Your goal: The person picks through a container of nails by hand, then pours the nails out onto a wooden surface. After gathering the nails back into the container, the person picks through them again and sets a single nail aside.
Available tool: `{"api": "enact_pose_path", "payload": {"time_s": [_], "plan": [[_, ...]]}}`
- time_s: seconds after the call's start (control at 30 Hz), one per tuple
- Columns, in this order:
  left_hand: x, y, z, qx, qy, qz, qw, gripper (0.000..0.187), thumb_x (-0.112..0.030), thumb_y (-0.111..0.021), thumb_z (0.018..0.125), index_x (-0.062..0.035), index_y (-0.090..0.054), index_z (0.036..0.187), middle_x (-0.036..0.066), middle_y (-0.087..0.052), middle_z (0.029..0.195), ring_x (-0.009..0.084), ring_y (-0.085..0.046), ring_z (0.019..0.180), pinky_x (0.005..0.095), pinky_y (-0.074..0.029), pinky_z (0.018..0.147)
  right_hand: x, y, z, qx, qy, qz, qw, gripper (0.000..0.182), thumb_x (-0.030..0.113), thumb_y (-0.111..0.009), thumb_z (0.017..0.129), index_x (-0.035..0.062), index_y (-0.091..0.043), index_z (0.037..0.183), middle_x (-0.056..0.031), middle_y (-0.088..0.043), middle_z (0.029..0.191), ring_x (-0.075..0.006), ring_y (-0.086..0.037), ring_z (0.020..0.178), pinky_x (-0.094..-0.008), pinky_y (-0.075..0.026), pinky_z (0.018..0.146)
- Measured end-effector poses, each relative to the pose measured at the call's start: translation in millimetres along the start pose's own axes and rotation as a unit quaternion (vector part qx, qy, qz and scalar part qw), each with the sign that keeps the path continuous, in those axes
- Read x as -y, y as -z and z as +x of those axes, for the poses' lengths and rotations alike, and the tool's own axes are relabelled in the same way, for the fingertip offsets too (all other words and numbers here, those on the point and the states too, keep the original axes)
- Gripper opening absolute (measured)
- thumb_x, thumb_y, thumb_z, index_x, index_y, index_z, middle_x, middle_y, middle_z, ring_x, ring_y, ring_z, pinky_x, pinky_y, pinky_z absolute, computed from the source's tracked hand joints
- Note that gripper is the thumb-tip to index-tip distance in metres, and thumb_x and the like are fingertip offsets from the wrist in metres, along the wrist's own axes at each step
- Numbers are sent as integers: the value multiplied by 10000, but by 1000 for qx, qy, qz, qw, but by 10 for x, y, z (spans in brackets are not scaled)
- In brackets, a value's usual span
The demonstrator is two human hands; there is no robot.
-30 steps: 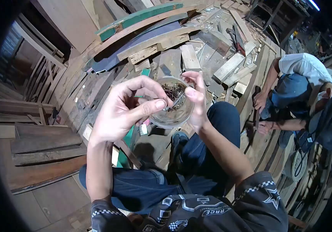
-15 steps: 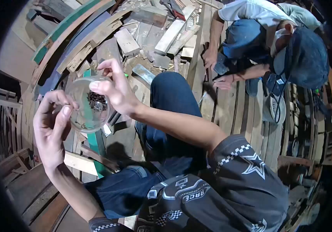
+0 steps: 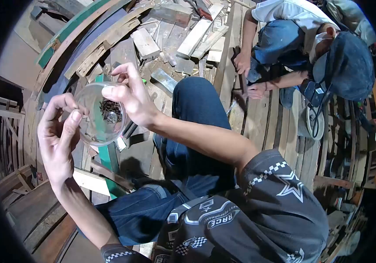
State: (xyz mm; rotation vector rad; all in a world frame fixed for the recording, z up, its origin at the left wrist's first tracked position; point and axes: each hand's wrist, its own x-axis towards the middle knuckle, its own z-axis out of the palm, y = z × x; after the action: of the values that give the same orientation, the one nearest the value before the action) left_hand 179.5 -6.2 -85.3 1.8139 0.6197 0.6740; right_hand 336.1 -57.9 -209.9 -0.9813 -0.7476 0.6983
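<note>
My right hand (image 3: 132,97) holds a clear round plastic container (image 3: 95,116) by its rim, tilted toward me. A small heap of dark nails (image 3: 109,110) lies inside it against the wall. My left hand (image 3: 58,133) is beside the container's left edge, thumb and forefinger pinched together just at the rim. Whether a nail is between those fingertips is too small to tell. Both hands are raised above my knees in dark jeans (image 3: 196,109).
Loose wood offcuts and planks (image 3: 188,30) lie piled ahead on a slatted plank floor (image 3: 262,127). Long curved green and blue boards (image 3: 78,30) run along the left. Another person (image 3: 310,48) crouches at the upper right, hands on the planks.
The view swung to the right, so the hands and container now sit at the left. My left hand's fingers came out of the container to its rim. The other person appears closer.
</note>
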Motion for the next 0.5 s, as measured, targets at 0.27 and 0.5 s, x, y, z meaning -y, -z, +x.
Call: {"api": "enact_pose_path", "payload": {"time_s": [0.27,0.5], "plan": [[77,20,38,-3,1,-18,1000,130,-137,-614,943,-51,-561,1025,-7,-624,894,-37,-328,509,149,-203,447,51,-19,-13,-27,-15,-1,1000,669,529,-716,706,-8,-494,1039,-136,-479,979,-227,-471,920,-350,-393,851],[44,-5,32,2,17,-40,999,137,-155,-591,965,-35,-551,1018,40,-627,954,-29,-322,459,145,-218,386,54,-30,-36,-22,-26,-5,999,672,533,-709,706,-8,-490,1040,-140,-471,978,-230,-459,937,-358,-380,861]]}}
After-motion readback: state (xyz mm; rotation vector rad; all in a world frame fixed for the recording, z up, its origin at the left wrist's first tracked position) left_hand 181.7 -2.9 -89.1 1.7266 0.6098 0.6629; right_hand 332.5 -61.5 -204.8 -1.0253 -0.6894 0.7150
